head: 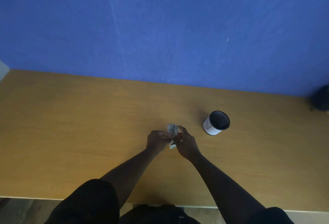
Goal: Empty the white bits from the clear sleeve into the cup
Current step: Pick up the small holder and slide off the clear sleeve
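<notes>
pinching the clear sleeve (172,135) lengthwise away from the body, left hand (157,141) and right hand (186,143), cup (216,123) apart.

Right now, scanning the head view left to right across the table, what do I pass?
left hand → clear sleeve → right hand → cup → a dark object at the table's far right edge.

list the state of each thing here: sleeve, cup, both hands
clear sleeve: held between both hands above the table, not over the cup, crumpled
cup: upright on the table, open top, apart from the hands; contents too dark to tell
left hand: pinching the sleeve
right hand: pinching the sleeve
table: wooden, bearing the cup
</notes>
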The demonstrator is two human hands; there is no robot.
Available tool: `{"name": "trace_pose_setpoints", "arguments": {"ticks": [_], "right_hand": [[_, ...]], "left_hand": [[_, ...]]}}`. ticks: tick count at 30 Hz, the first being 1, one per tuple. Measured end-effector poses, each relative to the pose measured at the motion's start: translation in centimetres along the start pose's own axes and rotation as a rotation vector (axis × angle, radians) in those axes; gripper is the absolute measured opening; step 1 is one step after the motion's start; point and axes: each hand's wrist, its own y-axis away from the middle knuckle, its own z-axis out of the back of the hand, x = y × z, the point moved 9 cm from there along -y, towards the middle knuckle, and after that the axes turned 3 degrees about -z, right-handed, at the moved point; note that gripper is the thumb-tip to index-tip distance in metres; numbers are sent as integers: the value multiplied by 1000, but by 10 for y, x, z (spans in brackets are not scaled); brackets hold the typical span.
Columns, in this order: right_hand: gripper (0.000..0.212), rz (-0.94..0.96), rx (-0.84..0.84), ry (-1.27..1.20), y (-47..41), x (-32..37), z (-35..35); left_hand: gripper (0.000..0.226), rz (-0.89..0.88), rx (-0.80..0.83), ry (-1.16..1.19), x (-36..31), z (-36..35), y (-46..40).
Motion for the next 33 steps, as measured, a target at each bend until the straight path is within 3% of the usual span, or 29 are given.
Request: {"name": "trace_pose_setpoints", "arguments": {"ticks": [3, 8, 13, 18, 23, 26, 33], "right_hand": [[43, -37, -14, -36, 5, -4, 10], [37, -82, -52, -112, 6, -7, 26], [33, -176, -9, -403, 7, -16, 30], [31, -264, 102, -669, 14, -18, 27], [30, -283, 185, -820, 23, -16, 27], [32, -289, 210, -877, 25, -16, 27], [32, -275, 250, -876, 30, -23, 32]], "left_hand": [[19, -49, -29, 61, -12, 0, 8], [48, -56, 12, 144, -16, -10, 14], [45, -145, -27, 55, -28, -12, 24], [51, -104, -67, 52, -34, -9, 27], [28, 134, -25, 337, -22, -18, 28], [6, 191, -7, 435, -21, -25, 31], [5, 221, -63, 469, -15, -29, 37]]}}
